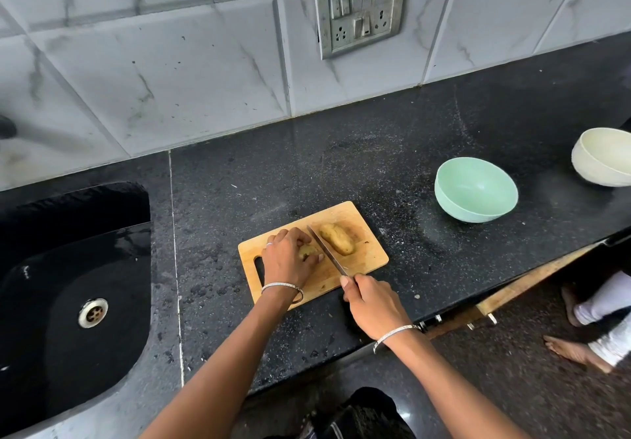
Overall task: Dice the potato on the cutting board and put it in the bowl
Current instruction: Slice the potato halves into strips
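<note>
The left hand (288, 254) curls over one yellow-brown potato half (307, 251) on the rectangular wooden cutting board (370, 250). The right hand (370, 303) grips the handle of the steel kitchen knife (327, 250), whose blade lies between that half and the second potato half (337, 238). Tuck fingertips back from the edge and cut even slabs straight down. The mint-green round bowl (454, 209) stands well apart on the right.

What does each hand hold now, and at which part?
The right hand grips the knife by its handle. The left hand holds a potato piece from above, fingers curled over it.
</note>
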Action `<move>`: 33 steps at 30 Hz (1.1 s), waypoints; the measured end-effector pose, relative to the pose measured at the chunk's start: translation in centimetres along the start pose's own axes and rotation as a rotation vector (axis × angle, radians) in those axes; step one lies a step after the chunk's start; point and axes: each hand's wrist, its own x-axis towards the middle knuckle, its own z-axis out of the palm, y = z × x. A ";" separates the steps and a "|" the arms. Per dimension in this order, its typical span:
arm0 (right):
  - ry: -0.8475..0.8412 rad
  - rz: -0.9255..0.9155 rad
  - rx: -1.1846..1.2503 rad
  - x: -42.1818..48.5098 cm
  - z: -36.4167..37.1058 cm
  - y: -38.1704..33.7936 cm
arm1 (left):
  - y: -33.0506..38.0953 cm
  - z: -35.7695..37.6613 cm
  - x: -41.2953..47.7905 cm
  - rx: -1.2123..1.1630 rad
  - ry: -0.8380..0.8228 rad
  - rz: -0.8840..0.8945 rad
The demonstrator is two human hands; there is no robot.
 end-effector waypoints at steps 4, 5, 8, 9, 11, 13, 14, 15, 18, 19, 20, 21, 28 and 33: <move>-0.002 0.007 -0.005 -0.2 0.0 -0.1 | 0.0 -0.5 -0.2 -0.025 -0.011 0.033; -0.005 0.010 -0.007 -0.2 0.0 -0.2 | 0.0 -0.6 -0.4 -0.037 -0.014 0.039; -0.008 0.010 -0.003 -0.5 0.2 -0.3 | -0.5 -1.0 -0.6 -0.039 -0.025 0.043; -0.007 0.019 -0.004 -0.6 0.3 -0.4 | -0.7 -1.0 -0.7 -0.023 -0.028 0.041; 0.000 0.045 -0.018 -0.7 0.4 -0.5 | -1.0 -1.1 -0.7 0.016 -0.035 0.037; 0.007 0.058 -0.033 -0.7 0.5 -0.6 | -1.0 -1.1 -0.9 0.043 -0.033 0.034; 0.010 0.058 -0.036 -0.7 0.5 -0.7 | -1.0 -1.1 -1.0 0.045 -0.027 0.036; 0.010 0.061 -0.035 -0.8 0.6 -0.8 | -0.9 -1.1 -1.1 0.043 -0.018 0.041; 0.021 0.052 -0.023 -0.9 0.6 -0.8 | -0.8 -1.2 -1.2 0.018 0.001 0.046; 0.025 0.046 -0.016 -1.0 0.7 -0.7 | -0.8 -1.2 -1.2 0.009 0.002 0.042; 0.027 0.036 -0.008 -1.1 0.7 -0.8 | -0.8 -1.3 -1.2 0.003 0.004 0.038; 0.027 0.026 -0.003 -1.1 0.7 -0.9 | -0.8 -1.3 -1.2 -0.004 0.005 0.034; 0.039 -0.034 -0.031 -1.7 0.9 -2.0 | -0.8 -1.3 -1.6 -0.066 0.024 0.009; 0.022 -0.058 -0.073 -1.6 0.3 -2.0 | -0.4 -1.5 -1.6 -0.063 0.034 -0.007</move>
